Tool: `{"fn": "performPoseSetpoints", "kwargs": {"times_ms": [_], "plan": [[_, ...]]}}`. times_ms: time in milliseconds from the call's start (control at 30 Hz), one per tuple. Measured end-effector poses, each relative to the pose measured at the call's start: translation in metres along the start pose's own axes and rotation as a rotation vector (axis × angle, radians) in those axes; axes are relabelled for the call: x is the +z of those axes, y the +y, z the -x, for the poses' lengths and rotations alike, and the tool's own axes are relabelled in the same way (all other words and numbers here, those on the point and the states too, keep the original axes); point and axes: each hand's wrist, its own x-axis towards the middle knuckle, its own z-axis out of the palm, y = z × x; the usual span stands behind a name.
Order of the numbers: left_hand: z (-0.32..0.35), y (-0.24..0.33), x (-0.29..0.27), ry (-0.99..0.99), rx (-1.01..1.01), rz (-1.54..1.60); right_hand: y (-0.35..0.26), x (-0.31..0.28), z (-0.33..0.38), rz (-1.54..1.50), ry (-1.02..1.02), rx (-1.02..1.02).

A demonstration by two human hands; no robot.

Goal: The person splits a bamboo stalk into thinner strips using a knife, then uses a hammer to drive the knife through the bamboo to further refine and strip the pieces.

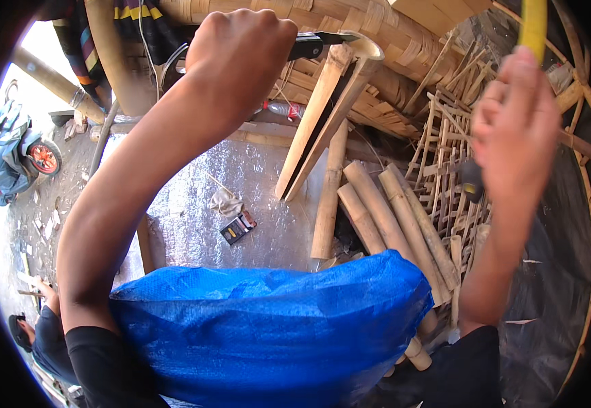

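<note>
Closed in a fist, my left hand (238, 64) grips the black handle of a knife (307, 47). Its blade lies at the top of an upright bamboo piece (326, 122), which is split lengthwise with a dark gap between its halves. The bamboo's lower end rests on a silvery sheet. My right hand (520, 122), raised at the right and smeared by motion, is wrapped round a yellow bar-like tool (534, 27). The tool's upper part runs out of the picture, so its kind is unclear. A blue tarp (275, 326) covers my lap.
Several cut bamboo lengths (384, 211) lie right of the silvery sheet (193, 211). A small dark pack (238, 228) sits on it. Behind are a woven bamboo wall (377, 88), a bottle (285, 109) and lattice strips (445, 149). At left are a motorbike (27, 153) and another person (44, 340).
</note>
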Motion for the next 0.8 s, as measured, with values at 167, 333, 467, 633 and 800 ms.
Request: {"fn": "performPoseSetpoints", "kwargs": {"times_ms": [167,333,467,633,800], "plan": [[0.007,-0.014,0.004,-0.008,-0.012,-0.046,0.012,-0.010,0.001,0.434,-0.458,0.058],[0.000,0.002,0.005,0.072,0.037,-0.022,0.005,-0.011,-0.001,-0.018,-0.135,-0.012],[0.005,0.007,-0.001,-0.033,0.023,0.067,0.038,0.012,0.023,0.321,-0.449,0.021],[0.002,0.003,0.009,0.051,0.058,0.048,-0.009,-0.011,0.023,-0.191,-0.114,0.255],[0.004,0.002,0.023,0.055,-0.003,0.104,0.035,0.015,0.047,0.254,-0.442,0.205]]}}
